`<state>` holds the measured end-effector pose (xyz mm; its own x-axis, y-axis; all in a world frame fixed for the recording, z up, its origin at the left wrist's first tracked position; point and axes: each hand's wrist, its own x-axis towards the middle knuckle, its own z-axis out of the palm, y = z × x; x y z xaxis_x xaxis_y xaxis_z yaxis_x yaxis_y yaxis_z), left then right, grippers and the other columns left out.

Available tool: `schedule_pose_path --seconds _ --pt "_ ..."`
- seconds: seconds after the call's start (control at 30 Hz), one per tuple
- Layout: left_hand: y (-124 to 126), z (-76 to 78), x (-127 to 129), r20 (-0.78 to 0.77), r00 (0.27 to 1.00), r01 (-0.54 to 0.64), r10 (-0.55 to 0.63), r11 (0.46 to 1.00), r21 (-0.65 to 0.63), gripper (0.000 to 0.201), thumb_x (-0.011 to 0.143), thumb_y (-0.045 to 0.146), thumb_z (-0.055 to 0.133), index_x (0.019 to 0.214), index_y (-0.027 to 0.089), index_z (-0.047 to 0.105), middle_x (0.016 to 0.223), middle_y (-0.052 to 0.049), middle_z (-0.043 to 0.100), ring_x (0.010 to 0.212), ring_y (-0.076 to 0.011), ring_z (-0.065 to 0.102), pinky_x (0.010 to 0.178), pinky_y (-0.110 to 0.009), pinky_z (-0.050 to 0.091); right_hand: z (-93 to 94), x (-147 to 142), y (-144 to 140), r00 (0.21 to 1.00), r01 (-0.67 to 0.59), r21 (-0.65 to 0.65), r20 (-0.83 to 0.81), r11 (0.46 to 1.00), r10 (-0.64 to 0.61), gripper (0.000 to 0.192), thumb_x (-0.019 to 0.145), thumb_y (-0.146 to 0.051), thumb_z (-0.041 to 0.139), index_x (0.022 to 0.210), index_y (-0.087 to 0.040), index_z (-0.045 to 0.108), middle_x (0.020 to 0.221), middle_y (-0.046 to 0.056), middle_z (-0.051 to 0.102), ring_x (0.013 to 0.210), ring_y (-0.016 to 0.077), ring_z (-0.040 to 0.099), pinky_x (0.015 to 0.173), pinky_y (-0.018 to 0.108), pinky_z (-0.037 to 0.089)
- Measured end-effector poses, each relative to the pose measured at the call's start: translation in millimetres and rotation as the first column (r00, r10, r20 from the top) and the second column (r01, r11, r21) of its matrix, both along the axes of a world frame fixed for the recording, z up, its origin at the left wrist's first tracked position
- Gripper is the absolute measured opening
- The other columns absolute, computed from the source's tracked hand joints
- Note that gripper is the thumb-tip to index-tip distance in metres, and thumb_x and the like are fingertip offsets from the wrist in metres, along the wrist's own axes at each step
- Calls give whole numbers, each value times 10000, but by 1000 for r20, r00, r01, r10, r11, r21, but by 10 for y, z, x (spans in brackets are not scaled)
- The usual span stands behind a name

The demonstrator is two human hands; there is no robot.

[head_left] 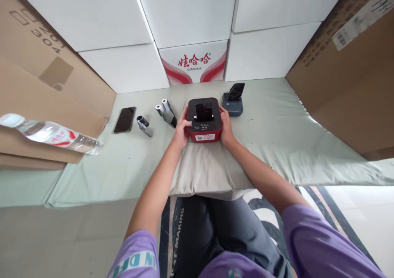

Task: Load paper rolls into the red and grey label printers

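A: Where did the printer [205,120] sit?

B: Centre of the frame, on the pale cloth [277,134]; red body, black top, lid open.

A: Hands?

B: Left hand [181,131] cupped the printer's left side, thumb over the top edge near the buttons; right hand [227,128] pressed flat to its right side; both grasped the printer, neither clenched.

A: Around it?

B: Blue printer [233,101] just up and right, apart from the red one; two rolls [164,107] just left of the left hand; a small dark roll [142,122] and a phone [124,120] further left; a bottle [49,133] lay on cardboard at the left edge; a red-printed carton [193,64] stood behind, among white boxes.
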<state>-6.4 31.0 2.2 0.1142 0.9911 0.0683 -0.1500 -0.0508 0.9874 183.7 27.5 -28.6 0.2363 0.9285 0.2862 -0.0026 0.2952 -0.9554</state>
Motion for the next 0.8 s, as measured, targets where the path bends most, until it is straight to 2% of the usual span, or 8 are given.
schedule_pose_path --seconds 0.13,0.3,0.5,0.67,0.8 --pt "-2 6 23 43 999 -15 15 1000 9 843 763 236 489 1603 236 420 1587 -14 550 1403 -257 583 1056 -364 571 -15 6 8 1000 -9 -6 28 1000 9 753 952 -787 340 1464 -254 487 1537 124 569 1438 257 539 1198 508 448" --pt "11 9 18 58 998 -25 24 999 28 862 719 196 491 1579 238 455 1595 -17 541 1431 -251 556 1065 -351 563 -9 14 -2 1000 -1 -4 -11 1000 1 704 950 -750 393 1422 -244 522 1508 128 597 1408 258 565 1200 503 445" --pt "36 -23 20 -24 999 -32 34 997 72 825 730 194 503 1552 251 478 1567 -40 568 1429 -261 559 1079 -374 562 -32 -2 2 1000 12 -4 28 1000 -11 725 972 -757 314 1457 -252 500 1527 120 577 1416 244 558 1192 492 449" --pt "25 -48 50 54 998 -45 38 989 141 725 759 259 577 1483 263 534 1628 -54 494 1556 -275 397 1228 -402 425 -36 -24 22 1000 15 12 0 1000 -15 813 941 -828 280 1447 -233 509 1512 132 581 1397 255 571 1165 484 481" --pt "21 -64 50 146 989 -27 6 989 144 635 739 271 587 1372 244 625 1603 -54 525 1543 -293 414 1234 -412 404 -67 -15 39 998 11 6 -61 1000 -10 761 941 -808 364 1418 -238 528 1518 113 577 1399 268 558 1200 491 441"
